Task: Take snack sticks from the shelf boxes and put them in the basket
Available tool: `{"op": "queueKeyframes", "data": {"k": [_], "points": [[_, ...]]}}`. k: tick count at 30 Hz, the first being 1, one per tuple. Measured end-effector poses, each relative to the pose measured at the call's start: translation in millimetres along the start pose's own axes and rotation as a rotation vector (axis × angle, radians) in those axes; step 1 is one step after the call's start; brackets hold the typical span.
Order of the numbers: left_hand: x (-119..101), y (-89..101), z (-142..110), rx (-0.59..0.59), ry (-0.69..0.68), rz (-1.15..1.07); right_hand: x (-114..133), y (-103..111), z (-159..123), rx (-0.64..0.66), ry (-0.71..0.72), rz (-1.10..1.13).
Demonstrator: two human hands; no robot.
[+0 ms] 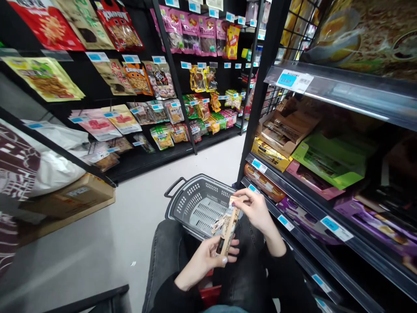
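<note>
Nearest are the wearer's bent legs in dark grey denim (165,254), with the landmark just beyond the knees: a grey plastic shopping basket (195,188) with slotted walls and a black side handle. Above the basket's near right part is a long, narrow beige-and-brown snack packet (230,229), held at a slant. The left hand (208,256), on the near side of the basket, grasps the packet's lower end, thumb across the front and fingers behind. The right hand (256,212), over the basket's right edge, pinches the upper end between thumb and fingers. Beside the packet shows a shiny, crinkled wrapper (219,225); whether it is held or lies in the basket, I cannot tell.

To the basket's right stands a black metal shelf unit (252,126) with clear price rails. On it are an open brown cardboard display box (295,126), a bright green cardboard tray (330,152) and, lower down, purple packages (299,213). Left of the basket, a brown cardboard carton (73,195) lies beneath a white plastic sack (55,158). Farthest, beyond the basket, a black wall rack (130,167) carries colourful snack bags, with glossy pink-purple pouches (192,30) hanging high up.
</note>
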State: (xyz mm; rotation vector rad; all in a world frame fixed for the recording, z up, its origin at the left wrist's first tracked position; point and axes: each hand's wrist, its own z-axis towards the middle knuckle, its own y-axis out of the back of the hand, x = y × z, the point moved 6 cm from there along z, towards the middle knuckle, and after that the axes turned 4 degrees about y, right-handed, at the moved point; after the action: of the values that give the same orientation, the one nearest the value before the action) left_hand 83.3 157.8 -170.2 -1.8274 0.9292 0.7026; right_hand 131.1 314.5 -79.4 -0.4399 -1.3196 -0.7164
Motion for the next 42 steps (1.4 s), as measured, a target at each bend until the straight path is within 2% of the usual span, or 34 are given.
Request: {"op": "queueKeyframes", "data": {"k": [2, 4, 5, 9, 12, 15, 19, 22, 25, 26, 28, 29, 31, 33, 34, 35, 37, 39, 42], "points": [[5.9, 2.0, -4.6, 0.099, 0.028, -0.044, -7.6, 5.4, 2.8, 0.090, -0.046, -0.010], [12.3, 8.5, -4.5, 0.088, 0.052, -0.072, -14.7, 13.5, 4.1, 0.086, -0.064, -0.025], [16.3, 14.0, -2.0, 0.031, 0.069, -0.062, -18.1, 18.2, 4.5, 0.055, -0.065, -0.035], [31.6, 46.9, 14.0, -0.329, 0.103, 0.104, -37.7, 28.6, 5.4, -0.046, -0.067, -0.101], [42.5, 74.1, 21.5, -0.481, 0.132, 0.244, -66.1, 25.0, 8.5, -0.046, -0.069, -0.150], [50.1, 99.9, 15.7, -0.564, 0.165, 0.293, -105.2, 13.2, 12.5, -0.020, -0.072, -0.225], [51.6, 119.7, -2.1, -0.590, 0.172, 0.341, -161.6, -8.1, 17.8, 0.099, -0.198, -0.522], [51.1, 124.4, -12.7, -0.570, 0.144, 0.420, -178.1, -10.8, 25.6, 0.076, -0.258, -0.669], [53.4, 129.2, -17.4, -0.540, 0.122, 0.498, -155.0, -5.1, 42.5, 0.070, -0.196, -0.700], [55.0, 132.1, -17.5, -0.536, 0.130, 0.497, -137.8, -0.5, 50.3, 0.082, -0.151, -0.701], [56.2, 137.4, -15.5, -0.529, 0.149, 0.498, -88.3, 17.3, 68.9, 0.077, 0.000, -0.712], [55.2, 138.5, -13.5, -0.519, 0.152, 0.499, -57.1, 32.0, 79.5, 0.039, 0.107, -0.733], [50.0, 136.8, -9.3, -0.500, 0.151, 0.506, 7.0, 74.5, 102.9, -0.135, 0.294, -0.820], [42.5, 130.4, -5.0, -0.482, 0.142, 0.515, 53.1, 125.5, 132.5, -0.343, 0.303, -0.975], [38.5, 126.0, -3.0, -0.475, 0.134, 0.523, 65.7, 147.9, 150.2, -0.392, 0.252, -1.061], [34.9, 121.3, -0.9, -0.467, 0.124, 0.536, 71.2, 166.6, 168.7, -0.401, 0.173, -1.135], [29.6, 111.8, 3.0, -0.452, 0.102, 0.570, 64.3, 191.1, 202.5, -0.319, -0.027, -1.215], [28.0, 103.4, 6.3, -0.436, 0.086, 0.603, 51.6, 199.9, 224.2, -0.254, -0.137, -1.213], [30.3, 94.0, 9.5, -0.409, 0.082, 0.630, 41.1, 196.9, 236.0, -0.245, -0.162, -1.187]]}}
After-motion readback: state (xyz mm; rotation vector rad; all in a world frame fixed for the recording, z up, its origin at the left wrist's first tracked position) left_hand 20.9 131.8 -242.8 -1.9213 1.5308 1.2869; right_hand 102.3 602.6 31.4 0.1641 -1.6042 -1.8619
